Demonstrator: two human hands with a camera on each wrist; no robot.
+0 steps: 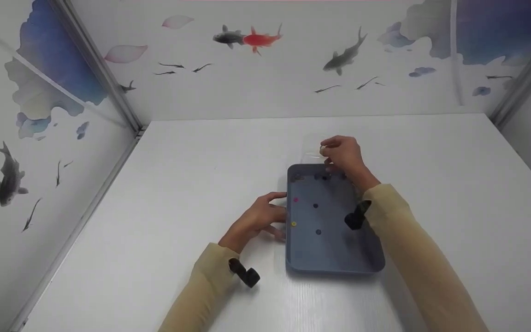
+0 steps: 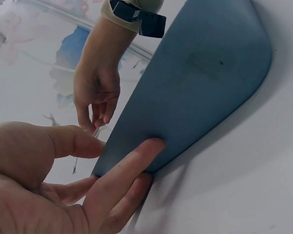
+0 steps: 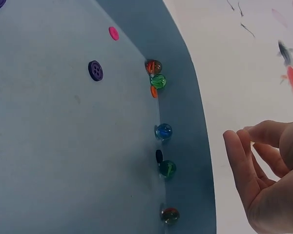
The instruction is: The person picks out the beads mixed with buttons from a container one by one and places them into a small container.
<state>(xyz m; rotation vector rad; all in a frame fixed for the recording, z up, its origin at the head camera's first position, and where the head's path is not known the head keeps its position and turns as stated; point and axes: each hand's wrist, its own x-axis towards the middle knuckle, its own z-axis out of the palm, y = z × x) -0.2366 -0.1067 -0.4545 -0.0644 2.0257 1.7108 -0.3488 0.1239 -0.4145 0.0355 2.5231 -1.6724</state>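
A blue-grey rectangular tray [image 1: 334, 263] lies before me, holding buttons and glass marbles. The left hand [image 1: 263, 214] touches its left side wall from outside, and in the left wrist view fairly straight fingers [image 2: 132, 168] press against that wall. Beyond the tray's far end, my right hand [image 1: 346, 154] pinches a small pale object [image 1: 323, 150] whose kind I cannot tell. Under this hand stands a clear, see-through container [image 1: 309, 158]. In the right wrist view a purple button [image 3: 95, 70] and a pink button [image 3: 114, 33] lie on the tray floor.
Along the tray's far wall sit several marbles, among them a blue marble [image 3: 164, 131] and a green marble [image 3: 167, 168], with an orange button [image 3: 154, 91] between. A yellow button [image 1: 294, 224] lies near the left wall. White panels with painted fish [image 1: 261, 39] enclose the white table [image 1: 191, 184].
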